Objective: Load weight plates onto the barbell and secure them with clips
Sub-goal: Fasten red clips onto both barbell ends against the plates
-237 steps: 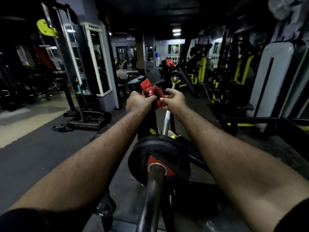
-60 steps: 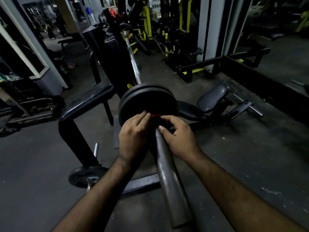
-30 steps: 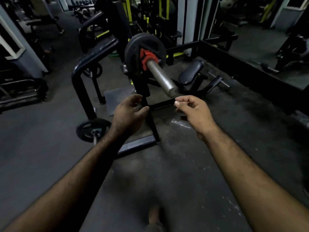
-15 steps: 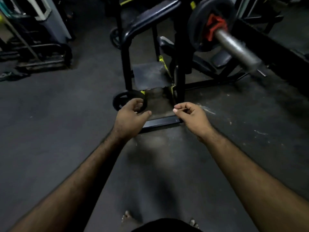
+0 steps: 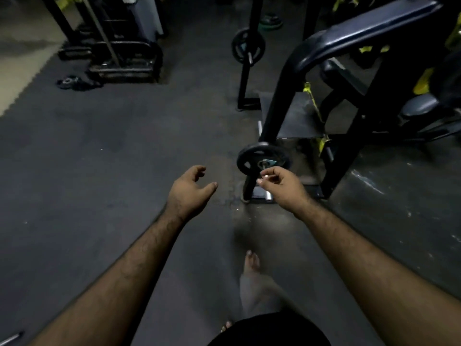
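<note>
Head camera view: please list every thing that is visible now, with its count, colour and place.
weight plate: one, black, on a low peg of the rack, near centre.
second weight plate: one, black, on a peg further back, top centre.
rack frame: one, black, right half.
seat pad: one, dark, far right.
small plates: a few, dark, on the floor, upper left.
floor: dark grey mats.
left hand: open, empty, centre.
right hand: fingers curled, before the near plate.
bare foot: one, bottom centre.

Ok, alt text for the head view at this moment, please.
Both bare hands, left hand and right hand, reach out empty toward a small black weight plate stored low on a black steel rack, above dark rubber gym flooring.
</note>
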